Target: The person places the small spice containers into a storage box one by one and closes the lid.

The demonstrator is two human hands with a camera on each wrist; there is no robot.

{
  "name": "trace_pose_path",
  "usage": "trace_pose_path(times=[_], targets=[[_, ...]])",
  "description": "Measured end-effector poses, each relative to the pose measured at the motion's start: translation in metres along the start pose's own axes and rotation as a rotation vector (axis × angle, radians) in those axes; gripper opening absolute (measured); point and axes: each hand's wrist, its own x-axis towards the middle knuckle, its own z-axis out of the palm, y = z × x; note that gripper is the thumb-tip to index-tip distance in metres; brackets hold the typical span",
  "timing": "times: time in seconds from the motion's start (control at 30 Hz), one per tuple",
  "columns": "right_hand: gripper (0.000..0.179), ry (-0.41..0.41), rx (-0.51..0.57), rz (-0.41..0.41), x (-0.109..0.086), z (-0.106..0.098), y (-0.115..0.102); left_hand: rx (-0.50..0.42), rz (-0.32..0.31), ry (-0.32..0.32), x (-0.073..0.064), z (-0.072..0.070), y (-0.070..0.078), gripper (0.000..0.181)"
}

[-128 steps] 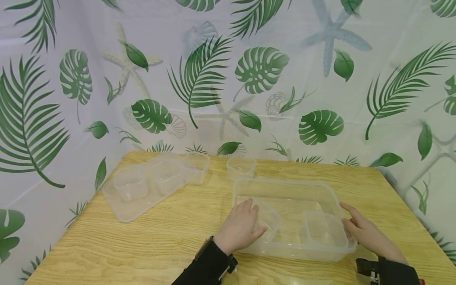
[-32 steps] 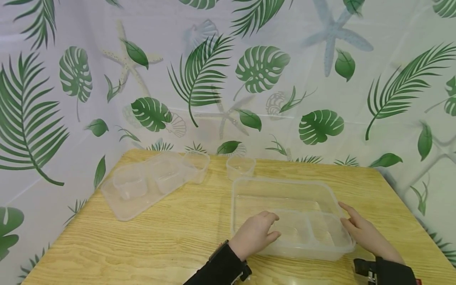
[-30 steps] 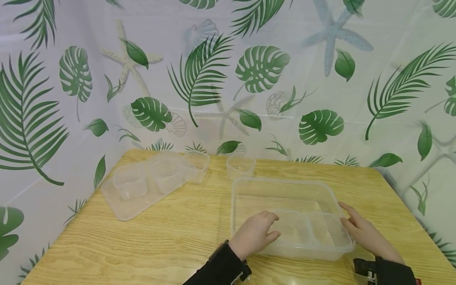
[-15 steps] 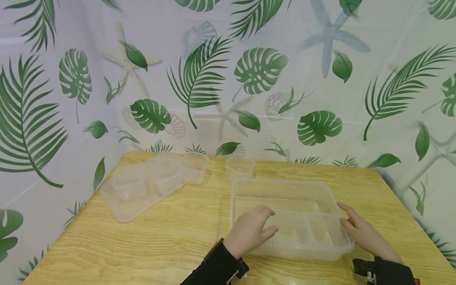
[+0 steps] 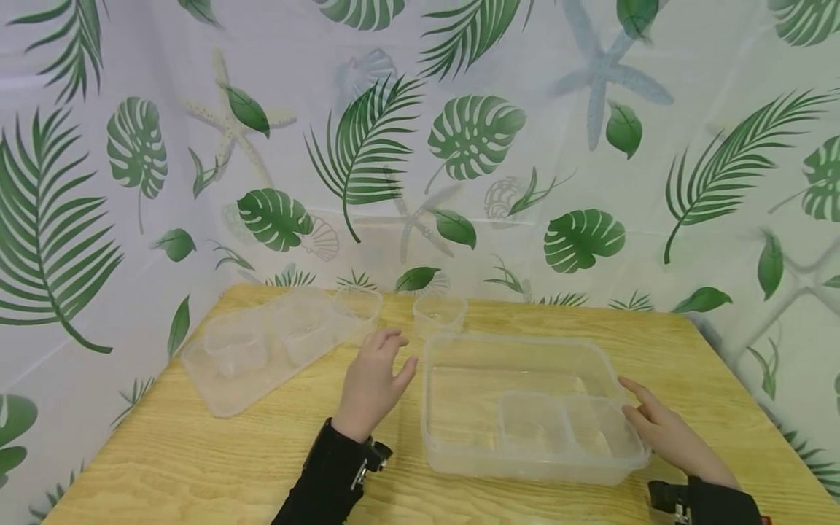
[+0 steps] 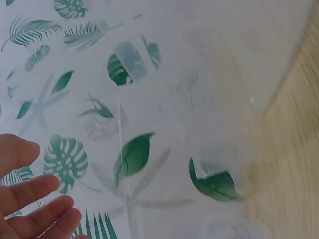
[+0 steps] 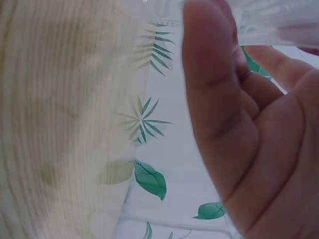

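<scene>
A large clear plastic box (image 5: pixel 438 459) stands on the right half of the table. Inside it, two small clear containers (image 5: pixel 534 423) sit side by side along the near right part. My right hand (image 5: pixel 676 437) rests against the box's right side, fingers fairly straight; the right wrist view shows its thumb (image 7: pixel 212 74) close to the plastic. My left hand (image 5: pixel 370 386) is in the air left of the box, fingers loosely bent around nothing. Ahead of it are a small clear container (image 5: pixel 359 306) by the lid and another (image 5: pixel 440 315) behind the box.
A clear flat lid (image 5: pixel 226 397) lies at the back left of the wooden table (image 5: pixel 216 467), with two small clear containers (image 5: pixel 236 350) on it. A leaf-printed cloth (image 5: pixel 459 240) hangs behind and along the sides.
A small container tilted in the box's left part earlier now sits upright beside the other. My left hand has left the box, moving left and away from me. The right hand has stayed put.
</scene>
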Motion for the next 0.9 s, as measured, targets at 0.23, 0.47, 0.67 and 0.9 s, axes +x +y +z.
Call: trace_pose_path(times=[0.23,0.47,0.67,0.9], targets=[[0.060,0.000,-0.002,-0.022,-0.001,0.000,0.000,0.125,-0.246,0.050,-0.009,-0.022,-0.057,0.024],[0.059,0.014,0.005,-0.039,-0.001,0.002,0.001,0.218,-0.496,0.009,-0.017,-0.042,-0.098,0.036],[0.059,0.018,0.005,-0.040,0.000,0.002,0.002,0.212,-0.612,-0.068,-0.024,-0.046,-0.111,0.046],[0.058,0.017,0.007,-0.046,0.000,0.001,0.001,0.144,-0.670,-0.141,-0.029,-0.046,-0.115,0.041]])
